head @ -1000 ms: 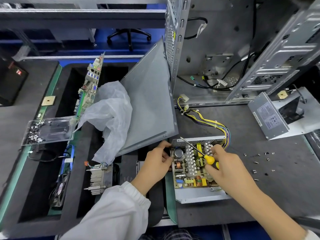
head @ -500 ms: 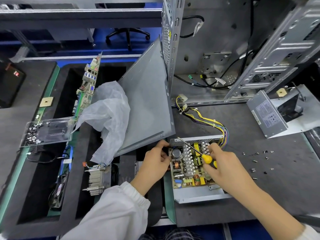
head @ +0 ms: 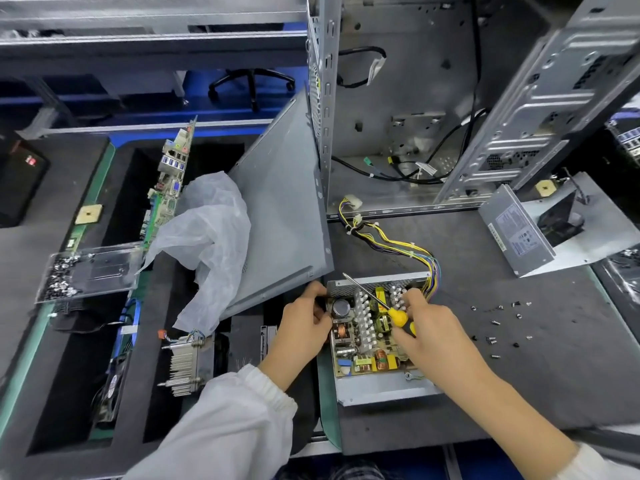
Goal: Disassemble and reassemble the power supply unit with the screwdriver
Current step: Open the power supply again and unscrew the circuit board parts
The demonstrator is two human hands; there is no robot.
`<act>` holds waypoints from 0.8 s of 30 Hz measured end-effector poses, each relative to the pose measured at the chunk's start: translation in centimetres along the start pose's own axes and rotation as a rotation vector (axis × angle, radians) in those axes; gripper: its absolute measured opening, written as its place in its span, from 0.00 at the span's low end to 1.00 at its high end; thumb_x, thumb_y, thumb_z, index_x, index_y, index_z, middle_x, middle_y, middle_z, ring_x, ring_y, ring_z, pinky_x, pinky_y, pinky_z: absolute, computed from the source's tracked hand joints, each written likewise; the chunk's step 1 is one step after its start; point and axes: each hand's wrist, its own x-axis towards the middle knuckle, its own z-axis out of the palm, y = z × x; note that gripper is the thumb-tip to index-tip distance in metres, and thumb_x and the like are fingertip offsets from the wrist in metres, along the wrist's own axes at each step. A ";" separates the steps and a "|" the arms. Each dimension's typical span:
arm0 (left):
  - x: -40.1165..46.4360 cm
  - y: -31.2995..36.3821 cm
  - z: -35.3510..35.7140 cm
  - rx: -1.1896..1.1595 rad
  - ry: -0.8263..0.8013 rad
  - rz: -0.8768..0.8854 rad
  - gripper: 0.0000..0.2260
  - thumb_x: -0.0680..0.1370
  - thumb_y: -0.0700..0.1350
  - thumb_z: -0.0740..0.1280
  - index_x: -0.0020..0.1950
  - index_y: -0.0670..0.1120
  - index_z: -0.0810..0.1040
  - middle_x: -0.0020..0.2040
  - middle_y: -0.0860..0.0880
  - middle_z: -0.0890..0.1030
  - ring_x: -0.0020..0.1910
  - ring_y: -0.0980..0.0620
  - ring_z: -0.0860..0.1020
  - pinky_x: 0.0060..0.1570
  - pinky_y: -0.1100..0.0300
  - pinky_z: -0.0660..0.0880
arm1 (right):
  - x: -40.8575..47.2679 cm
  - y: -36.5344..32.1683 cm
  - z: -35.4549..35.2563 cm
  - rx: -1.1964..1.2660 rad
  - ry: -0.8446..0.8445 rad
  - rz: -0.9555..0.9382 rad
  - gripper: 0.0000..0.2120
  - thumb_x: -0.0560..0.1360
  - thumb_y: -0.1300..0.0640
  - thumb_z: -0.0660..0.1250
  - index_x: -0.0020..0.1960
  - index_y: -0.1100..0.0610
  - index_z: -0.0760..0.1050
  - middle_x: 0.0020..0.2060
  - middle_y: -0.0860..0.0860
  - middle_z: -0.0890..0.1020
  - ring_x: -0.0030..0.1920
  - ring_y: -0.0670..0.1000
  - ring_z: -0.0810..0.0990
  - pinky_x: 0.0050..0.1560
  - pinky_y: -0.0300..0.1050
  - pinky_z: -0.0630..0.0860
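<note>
PSU (head: 367,327) open, btwn both hands.

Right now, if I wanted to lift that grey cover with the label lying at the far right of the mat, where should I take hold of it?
Take the cover by its tall labelled wall, fingers over the top edge, coming from the left. That wall stands upright facing the open mat, and its other side looks crowded.

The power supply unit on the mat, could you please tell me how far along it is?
Done: the unit is open with its board exposed, the cover set aside, loose screws lying on the mat. In hand: the left hand steadies the unit's left edge; the right hand holds the screwdriver over the board. Left: closing and screwing it shut.
</note>
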 end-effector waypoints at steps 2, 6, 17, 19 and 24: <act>0.1 -0.1 0.1 -0.001 0.006 -0.002 0.14 0.78 0.35 0.64 0.62 0.46 0.72 0.36 0.51 0.73 0.32 0.56 0.73 0.39 0.63 0.75 | 0.1 0.0 -0.1 0.010 -0.010 0.006 0.12 0.76 0.53 0.64 0.51 0.53 0.61 0.41 0.52 0.78 0.34 0.50 0.73 0.31 0.42 0.66; 0.1 -0.1 0.0 -0.017 -0.007 -0.006 0.14 0.78 0.35 0.64 0.62 0.46 0.72 0.38 0.48 0.76 0.35 0.53 0.75 0.41 0.60 0.77 | 0.2 -0.1 -0.1 -0.010 -0.021 0.022 0.12 0.76 0.53 0.65 0.52 0.54 0.62 0.46 0.55 0.81 0.36 0.52 0.76 0.35 0.46 0.73; 0.0 -0.5 0.1 -0.020 0.000 -0.001 0.15 0.77 0.35 0.64 0.62 0.47 0.72 0.36 0.52 0.73 0.32 0.57 0.72 0.41 0.64 0.74 | -0.1 -0.1 -0.2 -0.031 -0.019 0.014 0.13 0.76 0.53 0.65 0.55 0.55 0.63 0.45 0.54 0.81 0.34 0.49 0.75 0.33 0.43 0.70; 0.1 -0.4 0.2 -0.021 0.003 0.001 0.15 0.77 0.35 0.64 0.62 0.47 0.72 0.37 0.50 0.74 0.34 0.57 0.73 0.41 0.64 0.74 | 0.0 -0.3 -0.2 -0.022 -0.006 0.016 0.14 0.76 0.53 0.65 0.56 0.56 0.65 0.46 0.55 0.81 0.34 0.49 0.75 0.35 0.45 0.72; 0.0 -0.4 0.3 -0.039 0.018 -0.005 0.14 0.78 0.35 0.64 0.62 0.46 0.72 0.38 0.51 0.74 0.34 0.56 0.73 0.37 0.70 0.70 | 0.0 -0.2 -0.2 -0.017 -0.003 0.008 0.12 0.76 0.53 0.65 0.52 0.54 0.62 0.42 0.54 0.80 0.32 0.47 0.73 0.33 0.44 0.70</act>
